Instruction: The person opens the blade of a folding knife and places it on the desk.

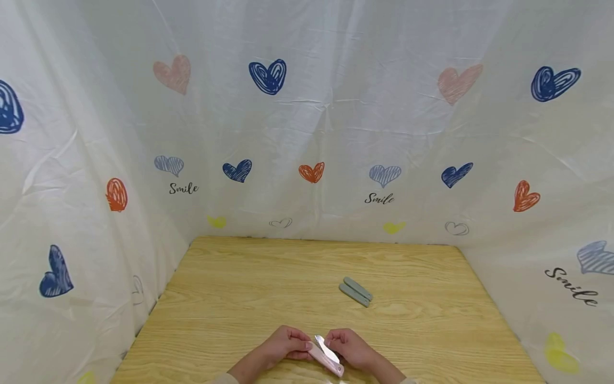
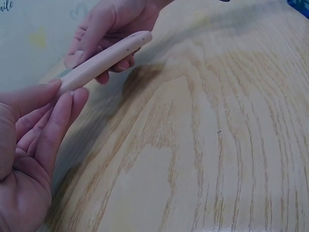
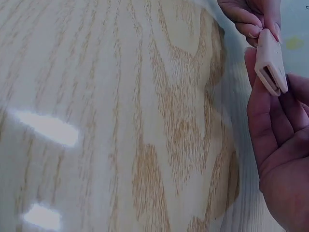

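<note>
Near the table's front edge, both hands are on a folding knife with a pink handle (image 1: 325, 360) and a shiny blade (image 1: 327, 349). The blade stands partly swung out from the handle, with the pivot at the lower right end. My left hand (image 1: 288, 344) pinches the handle's far end between thumb and fingers, also visible in the left wrist view (image 2: 34, 130). My right hand (image 1: 352, 348) pinches the blade from the right side. In the right wrist view, the pink handle (image 3: 271, 60) shows its slotted end, with the right hand's fingers (image 3: 263, 113) beside it.
Two slim grey-green pieces (image 1: 355, 292) with rounded ends lie side by side on the wood-grain table (image 1: 240, 288), beyond the right hand. A white curtain (image 1: 316, 122) printed with hearts surrounds the table at the back and sides.
</note>
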### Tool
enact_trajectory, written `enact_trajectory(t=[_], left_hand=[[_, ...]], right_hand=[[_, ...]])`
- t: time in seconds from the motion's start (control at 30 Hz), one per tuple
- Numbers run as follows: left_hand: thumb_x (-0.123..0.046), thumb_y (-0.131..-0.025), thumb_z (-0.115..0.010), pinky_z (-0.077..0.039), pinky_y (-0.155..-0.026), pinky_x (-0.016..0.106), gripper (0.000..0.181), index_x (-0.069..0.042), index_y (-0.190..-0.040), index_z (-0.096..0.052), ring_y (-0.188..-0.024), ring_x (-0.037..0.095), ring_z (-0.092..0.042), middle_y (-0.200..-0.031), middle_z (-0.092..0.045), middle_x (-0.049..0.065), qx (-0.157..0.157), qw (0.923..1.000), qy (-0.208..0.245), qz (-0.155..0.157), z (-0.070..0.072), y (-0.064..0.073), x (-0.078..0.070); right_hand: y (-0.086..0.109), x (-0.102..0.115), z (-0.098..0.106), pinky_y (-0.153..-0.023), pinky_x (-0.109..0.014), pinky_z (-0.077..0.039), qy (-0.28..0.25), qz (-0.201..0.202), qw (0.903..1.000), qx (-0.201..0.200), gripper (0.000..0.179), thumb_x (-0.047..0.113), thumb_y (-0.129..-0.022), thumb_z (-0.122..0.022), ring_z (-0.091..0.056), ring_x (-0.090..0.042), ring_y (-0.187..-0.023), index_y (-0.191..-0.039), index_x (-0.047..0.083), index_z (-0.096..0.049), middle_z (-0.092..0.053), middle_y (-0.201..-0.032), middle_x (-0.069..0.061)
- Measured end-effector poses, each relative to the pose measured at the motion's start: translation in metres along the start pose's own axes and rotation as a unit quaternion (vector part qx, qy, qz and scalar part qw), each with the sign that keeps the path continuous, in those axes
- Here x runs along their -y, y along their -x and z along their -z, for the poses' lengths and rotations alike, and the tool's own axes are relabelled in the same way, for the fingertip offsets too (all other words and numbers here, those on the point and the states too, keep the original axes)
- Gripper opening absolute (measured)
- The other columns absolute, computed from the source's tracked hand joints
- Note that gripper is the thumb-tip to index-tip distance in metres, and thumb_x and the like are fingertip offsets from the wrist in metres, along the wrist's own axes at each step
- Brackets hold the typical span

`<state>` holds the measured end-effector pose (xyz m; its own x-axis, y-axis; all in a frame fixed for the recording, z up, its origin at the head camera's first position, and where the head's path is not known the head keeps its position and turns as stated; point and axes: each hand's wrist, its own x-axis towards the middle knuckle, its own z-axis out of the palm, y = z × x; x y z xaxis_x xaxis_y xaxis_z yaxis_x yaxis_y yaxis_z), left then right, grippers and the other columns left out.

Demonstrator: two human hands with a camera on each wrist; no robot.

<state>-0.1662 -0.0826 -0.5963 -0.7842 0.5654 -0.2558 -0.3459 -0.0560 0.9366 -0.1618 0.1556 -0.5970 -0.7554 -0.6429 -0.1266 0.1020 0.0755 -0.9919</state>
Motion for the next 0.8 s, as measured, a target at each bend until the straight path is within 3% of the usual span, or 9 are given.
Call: enact_trajectory(t=[0.1,0.47,0.63,0.8], left_hand=[[-0.004,-0.088,-0.067,-0.06,-0.073,0.022,0.028,0.017,-0.107,-0.063,-0.078,0.016,-0.072,-0.087,-0.073,0.01,0.014,0.9999,-0.002,0.005,0.001,0.001,-0.002],[-0.003,-0.088,-0.066,-0.06,-0.072,0.023,0.029,0.02,-0.106,-0.061,-0.079,0.017,-0.072,-0.085,-0.073,0.005,0.107,0.9937,-0.022,0.027,0.006,0.003,-0.005],[-0.004,-0.088,-0.067,-0.059,-0.072,0.022,0.033,0.021,-0.107,-0.06,-0.079,0.014,-0.071,-0.084,-0.072,0.003,0.085,0.9961,-0.02,0.018,0.005,0.003,-0.004],[-0.002,-0.089,-0.065,-0.059,-0.073,0.021,0.029,0.02,-0.106,-0.06,-0.079,0.013,-0.071,-0.085,-0.073,0.004,0.033,0.9993,-0.008,-0.015,0.01,0.002,-0.003]], right_hand=[[0.002,0.002,0.002,-0.051,-0.012,-0.038,0.007,-0.003,1.0,0.002,0.034,0.012,-0.098,-0.053,-0.045,0.003,-0.057,-0.098,-0.022,-0.051,-0.049,-0.064,0.011],[0.005,0.005,0.002,-0.057,-0.013,-0.047,-0.023,-0.012,0.9988,0.041,0.037,0.008,-0.092,-0.061,-0.057,0.002,-0.062,-0.102,-0.026,-0.051,-0.065,-0.071,0.013],[0.004,0.005,0.002,-0.056,-0.012,-0.048,-0.037,-0.023,0.999,0.006,0.035,0.006,-0.091,-0.061,-0.056,0.002,-0.061,-0.101,-0.026,-0.051,-0.064,-0.069,0.013],[0.004,0.006,0.009,-0.059,-0.015,-0.053,-0.07,-0.037,0.993,-0.088,0.012,0.007,-0.092,-0.06,-0.059,-0.001,-0.064,-0.092,-0.004,-0.061,-0.064,-0.069,0.011]])
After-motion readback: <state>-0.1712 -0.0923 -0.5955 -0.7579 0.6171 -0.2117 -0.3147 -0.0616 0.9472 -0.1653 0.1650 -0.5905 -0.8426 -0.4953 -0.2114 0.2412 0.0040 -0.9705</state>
